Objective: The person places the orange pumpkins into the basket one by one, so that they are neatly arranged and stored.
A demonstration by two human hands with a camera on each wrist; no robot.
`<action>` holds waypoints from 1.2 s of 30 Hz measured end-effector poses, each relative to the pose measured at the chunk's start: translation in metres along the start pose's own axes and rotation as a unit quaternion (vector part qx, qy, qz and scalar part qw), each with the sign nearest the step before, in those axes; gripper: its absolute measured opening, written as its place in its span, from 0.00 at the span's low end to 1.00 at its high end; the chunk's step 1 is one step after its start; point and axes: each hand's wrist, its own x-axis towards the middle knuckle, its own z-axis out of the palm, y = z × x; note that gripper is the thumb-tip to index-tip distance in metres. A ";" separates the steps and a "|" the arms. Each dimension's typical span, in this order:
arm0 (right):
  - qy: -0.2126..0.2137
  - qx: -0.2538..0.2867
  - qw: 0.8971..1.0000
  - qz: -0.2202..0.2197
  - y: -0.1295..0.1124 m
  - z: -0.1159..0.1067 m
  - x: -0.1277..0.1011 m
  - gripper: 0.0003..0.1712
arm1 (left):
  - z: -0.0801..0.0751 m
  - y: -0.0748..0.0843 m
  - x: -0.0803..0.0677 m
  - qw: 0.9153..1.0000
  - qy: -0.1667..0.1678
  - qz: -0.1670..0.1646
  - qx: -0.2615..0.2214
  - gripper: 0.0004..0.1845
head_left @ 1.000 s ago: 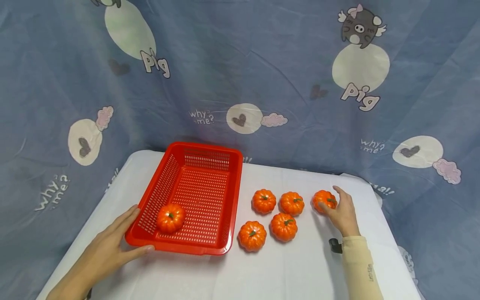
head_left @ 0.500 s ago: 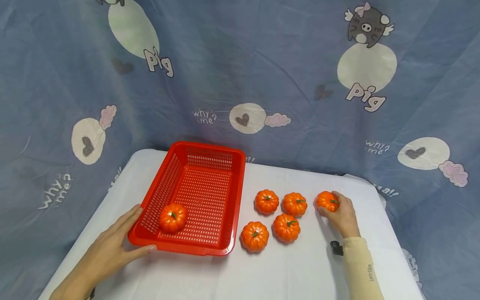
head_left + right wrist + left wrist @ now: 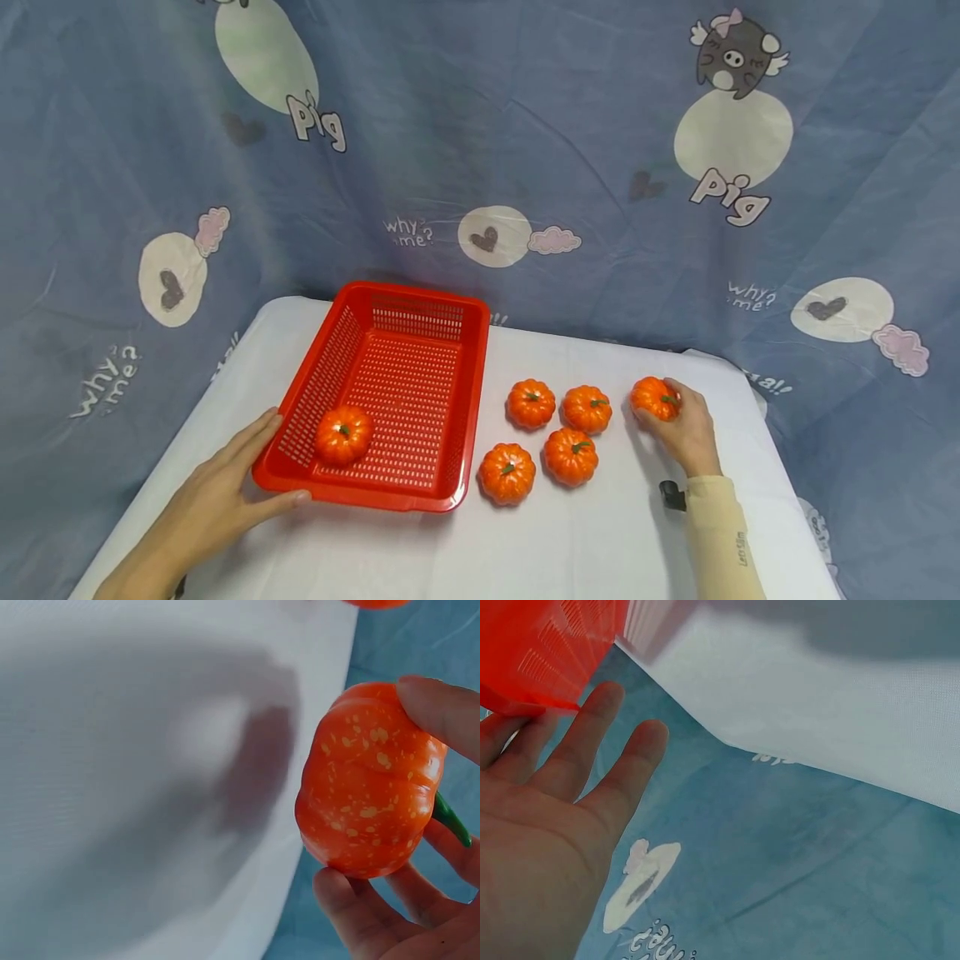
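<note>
In the head view my right hand (image 3: pixel 687 433) pinches a small orange toy pumpkin (image 3: pixel 651 398) at the right of the table. The right wrist view shows this speckled pumpkin (image 3: pixel 371 784) with its green stem, between my thumb and fingertips, its shadow falling apart from it on the white cloth. My left hand (image 3: pixel 206 504) rests at the near left corner of a red plastic basket (image 3: pixel 468 400), fingers fairly straight against the rim. One pumpkin (image 3: pixel 343 435) lies inside the basket. From the left wrist, straight fingers (image 3: pixel 634 769) show beside the basket wall (image 3: pixel 555 656).
Between the basket and my right hand, several more pumpkins stand on the white table: a front-left one (image 3: pixel 507 473), a front-right one (image 3: pixel 571 456), a back-left one (image 3: pixel 531 404) and a back-right one (image 3: pixel 587 409). A blue patterned curtain (image 3: pixel 420 150) hangs behind the table.
My right hand's fingers have closed around the rightmost pumpkin, which has risen slightly. The left hand and the basket keep their place.
</note>
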 end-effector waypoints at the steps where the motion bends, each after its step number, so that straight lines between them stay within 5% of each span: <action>1: 0.005 0.001 1.000 -0.006 -0.002 0.000 0.000 0.45 | 0.000 0.000 0.000 1.000 -0.001 -0.001 0.001 0.64; 15: 0.053 0.027 0.993 -0.099 -0.046 -0.005 -0.005 0.42 | 0.001 0.001 0.000 1.000 -0.013 -0.012 0.000 0.65; 36: 0.005 0.061 0.977 -0.204 -0.114 0.024 -0.018 0.41 | 0.001 -0.002 0.000 1.000 -0.004 -0.002 0.000 0.64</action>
